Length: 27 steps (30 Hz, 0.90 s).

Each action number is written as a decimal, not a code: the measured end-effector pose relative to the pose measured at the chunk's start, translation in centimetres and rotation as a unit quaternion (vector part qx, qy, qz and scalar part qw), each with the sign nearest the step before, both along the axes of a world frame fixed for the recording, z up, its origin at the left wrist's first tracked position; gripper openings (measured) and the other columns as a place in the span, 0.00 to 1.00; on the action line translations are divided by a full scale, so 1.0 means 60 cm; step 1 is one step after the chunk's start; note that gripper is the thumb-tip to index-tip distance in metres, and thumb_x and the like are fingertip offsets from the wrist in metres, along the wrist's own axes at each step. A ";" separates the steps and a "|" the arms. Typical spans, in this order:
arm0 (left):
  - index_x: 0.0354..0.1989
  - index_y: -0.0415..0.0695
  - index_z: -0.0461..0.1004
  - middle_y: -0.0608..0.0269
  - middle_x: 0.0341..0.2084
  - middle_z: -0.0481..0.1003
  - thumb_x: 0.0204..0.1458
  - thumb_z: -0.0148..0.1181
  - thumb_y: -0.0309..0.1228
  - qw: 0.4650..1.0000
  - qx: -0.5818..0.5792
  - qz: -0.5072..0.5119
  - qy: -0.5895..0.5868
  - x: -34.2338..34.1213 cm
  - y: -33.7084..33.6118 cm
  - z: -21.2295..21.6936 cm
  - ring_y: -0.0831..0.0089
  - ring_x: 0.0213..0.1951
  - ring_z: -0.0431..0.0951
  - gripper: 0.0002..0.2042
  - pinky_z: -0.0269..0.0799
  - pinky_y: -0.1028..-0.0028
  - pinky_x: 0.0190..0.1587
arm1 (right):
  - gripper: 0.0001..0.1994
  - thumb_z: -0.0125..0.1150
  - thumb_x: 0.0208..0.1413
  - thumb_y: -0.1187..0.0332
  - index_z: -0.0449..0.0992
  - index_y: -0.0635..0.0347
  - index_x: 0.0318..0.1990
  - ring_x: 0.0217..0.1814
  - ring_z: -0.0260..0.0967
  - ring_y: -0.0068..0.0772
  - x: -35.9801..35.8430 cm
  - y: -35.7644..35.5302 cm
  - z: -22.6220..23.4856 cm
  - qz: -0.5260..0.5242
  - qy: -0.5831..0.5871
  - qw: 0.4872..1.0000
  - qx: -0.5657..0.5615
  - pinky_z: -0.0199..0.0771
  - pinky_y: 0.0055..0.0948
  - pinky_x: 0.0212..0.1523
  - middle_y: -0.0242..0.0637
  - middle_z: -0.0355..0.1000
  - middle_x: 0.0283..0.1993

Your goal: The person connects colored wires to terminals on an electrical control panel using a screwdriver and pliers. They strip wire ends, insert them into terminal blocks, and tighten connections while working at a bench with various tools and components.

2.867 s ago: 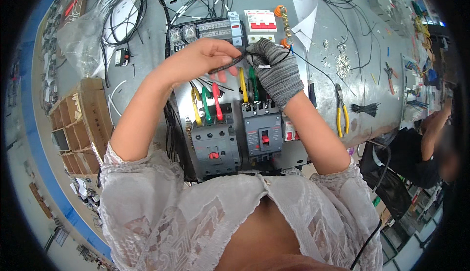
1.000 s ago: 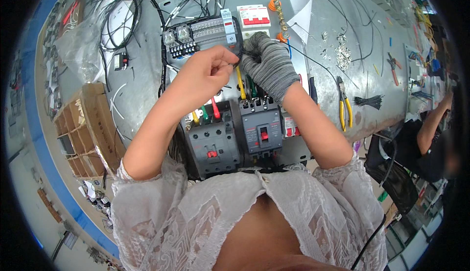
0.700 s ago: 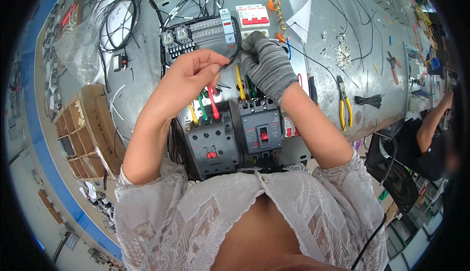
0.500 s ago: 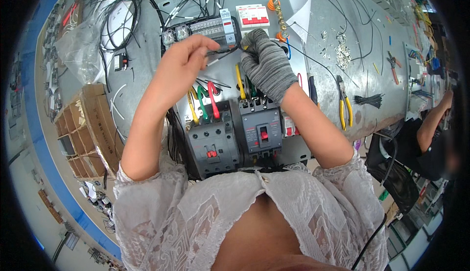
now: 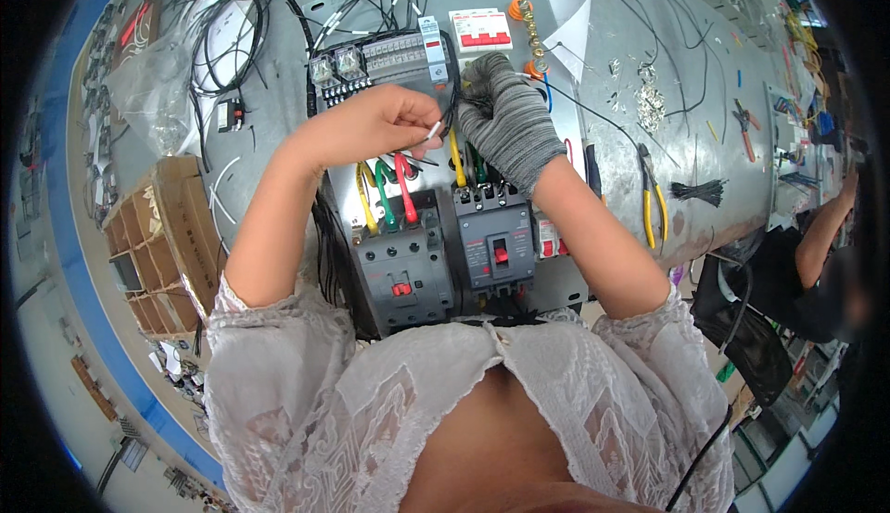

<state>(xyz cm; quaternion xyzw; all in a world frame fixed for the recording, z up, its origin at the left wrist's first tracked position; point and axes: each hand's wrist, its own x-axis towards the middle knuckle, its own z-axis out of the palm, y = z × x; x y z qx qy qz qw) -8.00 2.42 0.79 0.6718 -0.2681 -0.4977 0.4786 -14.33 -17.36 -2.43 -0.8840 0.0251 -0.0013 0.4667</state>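
My bare left hand pinches a thin wire with a short white sleeve between thumb and fingers, just above the red, green and yellow cable ends. My right hand, in a grey knitted glove, curls round a bundle of black wires; its fingertips are partly hidden. Below the hands sit a grey contactor with a small red part and a dark grey circuit breaker with a red toggle. Above them are a white breaker with red levers and a terminal block.
Yellow-handled cutters and red-handled pliers lie to the right, near scattered small metal terminals. A brass bar on orange insulators stands beyond my right hand. At left are a divided cardboard box and coiled black cable. A person sits far right.
My left hand has moved right and a little nearer to me, turning so the white sleeve shows in its pinch. My gloved right hand has stayed almost still on the wires.
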 end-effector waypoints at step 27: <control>0.46 0.39 0.75 0.62 0.24 0.74 0.55 0.50 0.22 0.947 0.084 0.141 -0.277 -0.016 -0.028 0.003 0.76 0.26 0.73 0.12 0.66 0.77 0.30 | 0.14 0.61 0.49 0.79 0.69 0.65 0.44 0.41 0.72 0.24 0.006 -0.012 0.003 0.035 0.093 0.989 0.110 0.73 0.23 0.45 0.36 0.74 0.39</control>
